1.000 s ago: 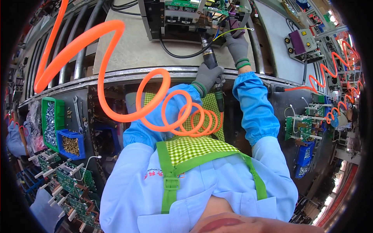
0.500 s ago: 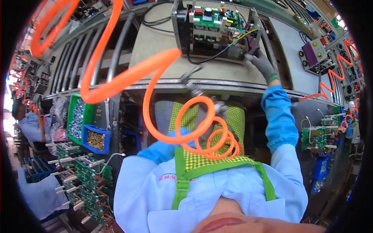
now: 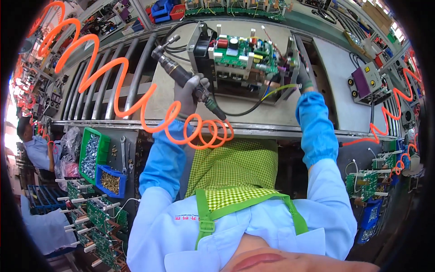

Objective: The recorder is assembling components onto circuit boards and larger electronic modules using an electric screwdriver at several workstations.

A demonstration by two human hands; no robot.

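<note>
My left hand (image 3: 186, 94), in a grey glove, is closed around a dark air-powered driver (image 3: 176, 71), its metal head pointing up and left. A coiled orange air hose (image 3: 120, 97) runs beside the tool and in front of my left forearm. Right of the tool stands an open metal-framed unit (image 3: 235, 75) with a green circuit board (image 3: 247, 56) on top. My right hand (image 3: 306, 77), also gloved, is at the unit's right side panel; its fingers are mostly hidden. A yellow-green wire (image 3: 281, 89) and a black cable (image 3: 240, 113) hang at the unit's front.
Metal rollers (image 3: 108, 86) lie to the left. A green bin (image 3: 100, 152) and blue bin (image 3: 121, 179) hold small fasteners, beside wrenches (image 3: 123, 154). Stacked circuit boards (image 3: 99, 213) stand lower left. A purple-sided unit (image 3: 364, 84) sits at right; another person (image 3: 38, 147) is far left.
My left hand has come up from my lap with the air driver to the unit's left. My right hand has moved up along the side panel. The orange hose has swung left.
</note>
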